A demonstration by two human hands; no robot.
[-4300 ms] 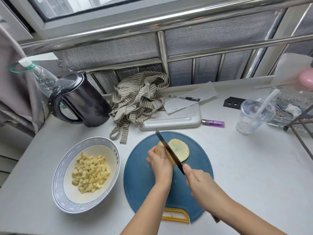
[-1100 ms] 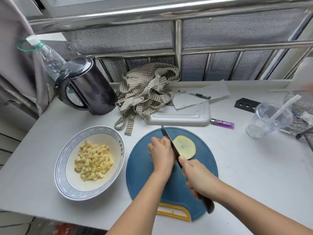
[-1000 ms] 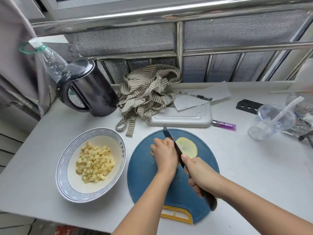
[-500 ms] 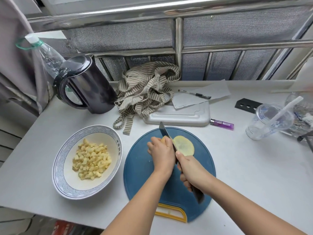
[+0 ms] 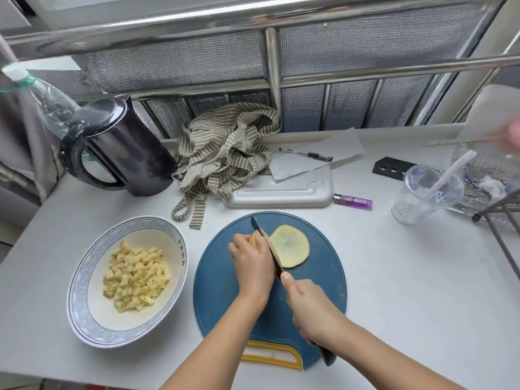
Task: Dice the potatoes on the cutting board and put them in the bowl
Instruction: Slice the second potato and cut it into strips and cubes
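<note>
Mid-slice on the blue cutting board [image 5: 219,291]. Left hand [image 5: 253,266] curled over the potato chunk [image 5: 254,237] at the far middle of the board, pinning it down. Right hand [image 5: 312,311] wrapped tight round the handle of the knife [image 5: 259,229], blade standing right against the left knuckles. One flat slice [image 5: 291,246] lying just right of the blade.

For doing this bit well: keep those left fingertips tucked back behind the knuckles, go straight down, and aim for the same thickness as that slice. Probably smart to turn the chunk cut-side down if wobbly. After that, stack, cut into sticks, cross-cut into cubes.

Containers: bowl [image 5: 81,280] just left of the board, patterned rim, holding a decent heap of potato cubes [image 5: 136,278] with plenty of room left. Clear plastic cup [image 5: 422,204] far right with a straw in it, looking about empty, hard to say for sure. Dark kettle [image 5: 135,153] far left, lid down, contents hidden.
</note>
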